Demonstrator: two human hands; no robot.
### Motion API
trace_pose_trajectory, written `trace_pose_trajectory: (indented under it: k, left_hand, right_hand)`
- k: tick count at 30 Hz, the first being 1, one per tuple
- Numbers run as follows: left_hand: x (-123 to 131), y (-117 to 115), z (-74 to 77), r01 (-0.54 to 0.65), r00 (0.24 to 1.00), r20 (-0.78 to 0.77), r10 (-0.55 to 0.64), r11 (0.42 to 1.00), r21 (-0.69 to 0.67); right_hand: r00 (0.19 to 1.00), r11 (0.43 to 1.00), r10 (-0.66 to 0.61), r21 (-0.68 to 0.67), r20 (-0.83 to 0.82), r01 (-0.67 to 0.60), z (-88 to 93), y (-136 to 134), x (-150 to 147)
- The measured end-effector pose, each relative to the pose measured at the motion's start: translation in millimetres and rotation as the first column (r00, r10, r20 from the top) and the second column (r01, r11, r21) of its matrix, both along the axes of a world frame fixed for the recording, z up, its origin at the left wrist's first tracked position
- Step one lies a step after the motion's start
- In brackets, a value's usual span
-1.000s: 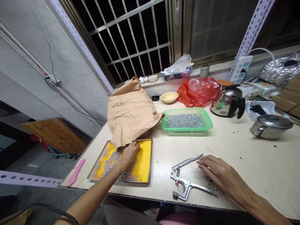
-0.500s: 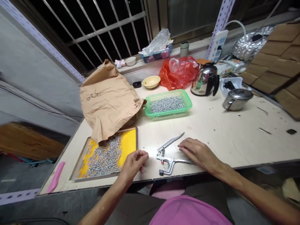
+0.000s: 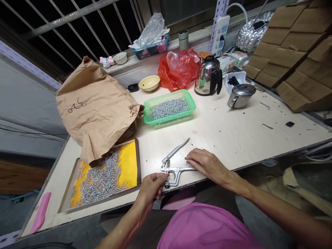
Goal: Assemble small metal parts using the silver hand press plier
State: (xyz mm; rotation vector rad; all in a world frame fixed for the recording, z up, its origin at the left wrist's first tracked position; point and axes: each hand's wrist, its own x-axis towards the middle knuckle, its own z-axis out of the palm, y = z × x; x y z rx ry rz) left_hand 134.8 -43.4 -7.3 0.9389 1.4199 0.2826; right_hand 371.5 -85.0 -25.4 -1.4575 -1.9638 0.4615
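Silver snap pliers [image 3: 177,171] lie on the table near its front edge, handles apart, with a spring and a red part at the jaw. My left hand [image 3: 153,185] is at the jaw end, thumb and forefinger pinched together beside the red part. Whatever is between those fingertips is too small to make out. My right hand [image 3: 206,162] lies over the end of the lower handle, fingers stretched between the two handles. To the left, a shallow tray [image 3: 138,162] with a yellow bottom bears many small silver metal pins [image 3: 103,178].
A brown paper bag [image 3: 95,107] leans over the tray's back. Behind the pliers stands a green basket [image 3: 192,100] of similar pins. Farther back are a yellow bowl [image 3: 149,83], red plastic bag [image 3: 176,71], kettle [image 3: 206,76] and metal pot [image 3: 241,97]. A pink tool [image 3: 40,212] lies far left.
My left hand has moved from beside the pliers to their jaw, fingertips now at the red part. My right hand stays at the lower handle. The camera view has shifted.
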Motion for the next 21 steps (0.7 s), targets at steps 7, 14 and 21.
trace_pose_trajectory:
  k: [7,14,21]
  left_hand:
    - [3,0,1.6,0.063,0.997,-0.052,-0.062,0.998,0.011]
    - [1,4,3.5,0.158,0.98,-0.122,-0.159,0.987,-0.023]
    - [3,6,5.2,0.212,0.968,-0.137,-0.211,0.977,-0.011]
  right_hand:
    - [1.0,1.0,-0.019,-0.018,-0.008,0.019,-2.2,-1,1]
    - [0.992,0.993,0.12,-0.022,0.033,-0.119,6.3,-11,-12]
    - [0.947,0.963,0.269,-0.059,0.173,-0.263,-4.1,-20,-49]
